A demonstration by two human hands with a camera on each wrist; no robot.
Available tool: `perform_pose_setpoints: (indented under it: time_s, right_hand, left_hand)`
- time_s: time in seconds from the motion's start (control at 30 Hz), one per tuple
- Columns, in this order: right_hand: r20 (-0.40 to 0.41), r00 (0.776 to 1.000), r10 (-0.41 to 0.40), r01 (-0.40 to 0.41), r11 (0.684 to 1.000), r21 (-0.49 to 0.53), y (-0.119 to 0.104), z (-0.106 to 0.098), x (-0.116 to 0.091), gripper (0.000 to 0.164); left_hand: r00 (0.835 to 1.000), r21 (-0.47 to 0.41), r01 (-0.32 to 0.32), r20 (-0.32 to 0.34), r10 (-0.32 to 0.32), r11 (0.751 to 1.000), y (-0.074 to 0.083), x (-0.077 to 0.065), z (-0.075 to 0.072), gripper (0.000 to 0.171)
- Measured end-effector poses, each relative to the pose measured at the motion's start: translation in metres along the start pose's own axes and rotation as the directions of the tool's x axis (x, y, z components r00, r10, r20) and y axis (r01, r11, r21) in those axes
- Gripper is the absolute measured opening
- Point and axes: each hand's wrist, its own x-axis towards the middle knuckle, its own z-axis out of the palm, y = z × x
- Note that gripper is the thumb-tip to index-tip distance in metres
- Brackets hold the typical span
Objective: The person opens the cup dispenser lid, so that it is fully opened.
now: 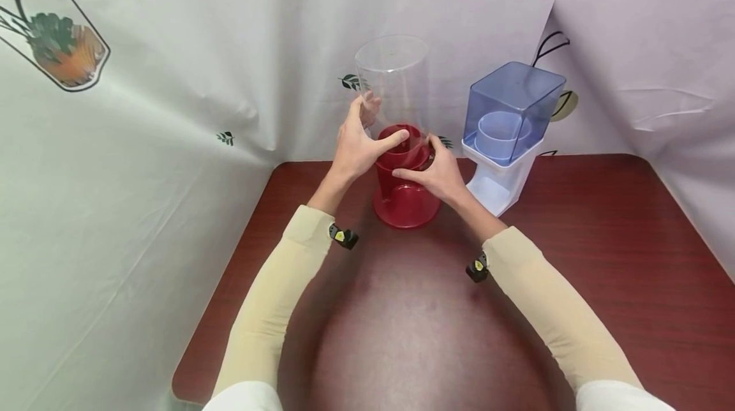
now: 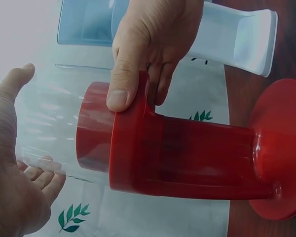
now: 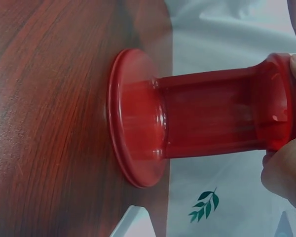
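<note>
A red dispenser stand point(image 1: 406, 207) with a round foot stands upright near the table's far edge. A clear cylindrical container point(image 1: 396, 73) rises from its top, and the stand's red inner ring point(image 2: 94, 128) shows through the clear wall. My left hand point(image 1: 358, 143) holds the container from the left, thumb across the front and fingers behind. Lower down, my right hand point(image 1: 439, 171) grips the red collar point(image 2: 133, 143) of the stand, thumb in front and the other fingers round the back. The right wrist view shows the stand's stem and foot, with only part of my right hand point(image 3: 288, 168).
To the right stands a white dispenser point(image 1: 496, 184) with a translucent blue square hopper point(image 1: 513, 111), close to my right forearm. Patterned white cloth point(image 1: 230, 66) hangs behind and to the left of the dark red wooden table point(image 1: 620, 239).
</note>
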Motion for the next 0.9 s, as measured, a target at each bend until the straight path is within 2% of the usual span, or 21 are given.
perform_pose_setpoints:
  time_s: [0.23, 0.6, 0.9]
  right_hand:
    - [0.014, 1.000, -0.007, 0.008, 1.000, -0.016, -0.001, -0.004, -0.006, 0.087]
    - [0.054, 0.999, -0.005, 0.005, 1.000, -0.012, -0.008, -0.013, -0.022, 0.092]
    - [0.076, 0.997, -0.019, 0.018, 1.000, 0.009, -0.008, -0.020, -0.035, 0.094]
  left_hand:
    - [1.000, 0.028, 0.003, -0.003, -0.003, 1.000, 0.004, -0.006, 0.002, 0.097]
    - [1.000, 0.091, 0.005, -0.025, -0.003, 0.996, 0.019, -0.022, 0.004, 0.098]
    - [0.999, 0.089, -0.001, -0.034, 0.004, 0.996, 0.030, -0.036, 0.009, 0.096]
